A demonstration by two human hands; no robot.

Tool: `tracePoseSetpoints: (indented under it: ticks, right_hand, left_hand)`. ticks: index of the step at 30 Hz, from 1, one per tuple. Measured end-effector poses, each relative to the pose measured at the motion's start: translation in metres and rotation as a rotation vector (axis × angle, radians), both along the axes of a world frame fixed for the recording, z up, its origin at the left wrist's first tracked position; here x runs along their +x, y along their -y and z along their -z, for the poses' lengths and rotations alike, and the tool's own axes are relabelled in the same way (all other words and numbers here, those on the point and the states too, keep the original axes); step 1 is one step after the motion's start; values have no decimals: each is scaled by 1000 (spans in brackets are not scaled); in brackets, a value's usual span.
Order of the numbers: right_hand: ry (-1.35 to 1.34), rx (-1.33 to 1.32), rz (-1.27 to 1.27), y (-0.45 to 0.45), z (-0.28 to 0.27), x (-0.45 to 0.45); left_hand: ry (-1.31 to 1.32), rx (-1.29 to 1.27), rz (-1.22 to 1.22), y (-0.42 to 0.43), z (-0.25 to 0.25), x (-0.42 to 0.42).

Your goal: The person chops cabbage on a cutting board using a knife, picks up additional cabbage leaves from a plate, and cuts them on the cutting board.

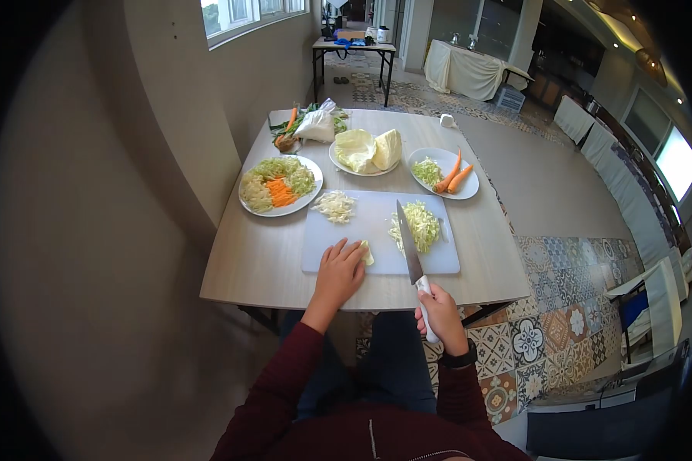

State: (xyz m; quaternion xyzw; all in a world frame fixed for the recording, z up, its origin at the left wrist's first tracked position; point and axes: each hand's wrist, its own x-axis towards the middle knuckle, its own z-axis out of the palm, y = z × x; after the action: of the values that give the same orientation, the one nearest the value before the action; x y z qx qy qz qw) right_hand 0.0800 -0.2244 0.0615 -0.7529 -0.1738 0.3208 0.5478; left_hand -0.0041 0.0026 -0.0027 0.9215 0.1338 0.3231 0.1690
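Maroon sleeves point(273, 386) were seen nearest, a dark watch point(471, 353) worn on the right wrist. White-handled knife point(409, 242) was gripped by the right hand point(443, 311), fingers closed around the handle, blade angled across shredded cabbage point(423, 227) on the cutting board point(370, 217). Small cabbage piece point(367, 253), near edge of board, was touched by the left hand point(341, 270); whether it was pinched couldn't be told. Paler shreds point(334, 207) were piled farther left. Behind, carrots point(460, 178) and cabbage leaves point(355, 151) were set on separate plates.
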Motion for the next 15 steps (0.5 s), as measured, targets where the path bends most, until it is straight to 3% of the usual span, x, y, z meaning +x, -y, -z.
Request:
tracePoseSetpoints:
  ticks: [15]
  right_hand:
    - [81,-15,76,14,-1,-8]
  left_hand:
    - [98,-40,18,0,-6,-1]
